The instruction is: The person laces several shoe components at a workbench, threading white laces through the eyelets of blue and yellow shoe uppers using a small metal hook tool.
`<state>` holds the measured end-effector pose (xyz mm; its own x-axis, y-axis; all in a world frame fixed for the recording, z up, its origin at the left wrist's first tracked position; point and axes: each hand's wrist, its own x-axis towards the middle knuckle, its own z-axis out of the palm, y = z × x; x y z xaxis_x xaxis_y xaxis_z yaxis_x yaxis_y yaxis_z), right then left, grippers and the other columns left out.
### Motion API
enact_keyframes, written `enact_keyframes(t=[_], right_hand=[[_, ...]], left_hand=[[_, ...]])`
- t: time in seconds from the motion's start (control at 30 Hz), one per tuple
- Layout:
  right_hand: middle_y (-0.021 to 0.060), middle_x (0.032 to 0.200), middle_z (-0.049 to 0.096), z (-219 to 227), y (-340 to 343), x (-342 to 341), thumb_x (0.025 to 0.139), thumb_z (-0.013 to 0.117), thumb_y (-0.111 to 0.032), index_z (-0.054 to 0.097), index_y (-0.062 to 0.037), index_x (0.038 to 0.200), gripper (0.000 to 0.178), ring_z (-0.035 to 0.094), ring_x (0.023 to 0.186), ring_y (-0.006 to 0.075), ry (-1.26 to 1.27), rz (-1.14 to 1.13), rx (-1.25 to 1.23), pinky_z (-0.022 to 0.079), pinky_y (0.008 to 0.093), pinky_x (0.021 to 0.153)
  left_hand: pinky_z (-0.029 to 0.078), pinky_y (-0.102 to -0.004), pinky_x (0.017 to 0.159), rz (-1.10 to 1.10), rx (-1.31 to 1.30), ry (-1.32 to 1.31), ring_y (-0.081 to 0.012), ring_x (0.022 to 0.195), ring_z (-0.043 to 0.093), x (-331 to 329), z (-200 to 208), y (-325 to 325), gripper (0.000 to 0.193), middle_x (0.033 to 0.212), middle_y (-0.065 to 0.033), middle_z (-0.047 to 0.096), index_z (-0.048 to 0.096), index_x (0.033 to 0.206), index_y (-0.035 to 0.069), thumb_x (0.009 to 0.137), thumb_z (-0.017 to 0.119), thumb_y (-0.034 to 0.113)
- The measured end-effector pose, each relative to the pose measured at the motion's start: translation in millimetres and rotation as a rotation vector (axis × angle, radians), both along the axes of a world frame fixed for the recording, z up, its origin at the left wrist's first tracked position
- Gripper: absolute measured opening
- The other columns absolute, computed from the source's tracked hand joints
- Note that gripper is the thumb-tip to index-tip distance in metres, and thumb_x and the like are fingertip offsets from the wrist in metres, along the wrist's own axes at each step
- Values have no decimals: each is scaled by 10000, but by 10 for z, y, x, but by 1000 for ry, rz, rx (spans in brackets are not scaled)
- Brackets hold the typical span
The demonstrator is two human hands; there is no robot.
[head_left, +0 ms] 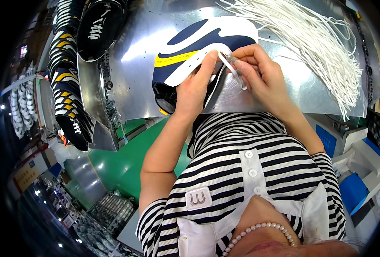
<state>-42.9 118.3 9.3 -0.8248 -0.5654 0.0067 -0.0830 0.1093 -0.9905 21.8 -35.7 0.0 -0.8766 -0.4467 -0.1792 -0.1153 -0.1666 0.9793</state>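
Note:
A navy and white shoe upper point(198, 40) with a yellow strip lies on the shiny metal table point(142, 64). My left hand point(194, 88) grips its white eyelet edge from below, thumb pressed on the flap. My right hand point(258, 73) pinches a white shoelace point(235, 68) at the same eyelet edge, its clear tip pointing down toward me. Both hands touch the upper at its near side.
A big bundle of white laces point(314, 43) fans across the right of the table. Stacked navy, white and yellow uppers point(67, 85) hang at the left, one black upper point(100, 25) at the top left. A green floor point(121, 162) shows below the table edge.

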Motion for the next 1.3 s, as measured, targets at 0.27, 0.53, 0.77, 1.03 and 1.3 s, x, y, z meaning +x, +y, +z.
enact_keyframes(t=[0.27,0.53,0.77,1.03,1.3], right_hand=[[55,820,690,0,10,-129,973,549,-86,574,5,1022,107,505,595,58,61,100,86,408,207,550],[178,738,636,-106,-192,-300,934,568,-189,533,-10,978,188,618,665,390,383,213,438,476,471,624],[32,981,684,-185,190,-680,771,799,-173,604,-40,1180,472,574,714,75,275,-18,314,462,210,633],[39,857,659,-369,-143,-894,776,788,-197,647,-39,1051,348,595,794,115,-115,-132,-3,486,268,732],[48,635,620,-394,-94,-296,833,739,-288,717,-30,921,273,552,590,107,-13,10,285,445,268,566]], left_hand=[[508,-286,770,-61,-536,94,-172,850,677,25,-7,-55,165,960,-74,720,701,1014,-10,907,658,107],[512,-277,811,-166,-673,114,-182,909,673,107,-119,-89,195,1032,-86,713,697,1053,-13,916,649,117],[516,-280,756,-171,-53,-45,-157,799,666,-51,-11,-188,271,902,-75,724,707,977,-39,936,634,219],[522,-360,741,-452,-636,-63,-255,801,703,-51,106,-535,317,934,-163,720,662,1105,-1,925,637,259],[485,-395,579,-354,-1137,1,-346,647,648,27,85,-381,148,736,-169,656,653,963,46,857,704,136]])
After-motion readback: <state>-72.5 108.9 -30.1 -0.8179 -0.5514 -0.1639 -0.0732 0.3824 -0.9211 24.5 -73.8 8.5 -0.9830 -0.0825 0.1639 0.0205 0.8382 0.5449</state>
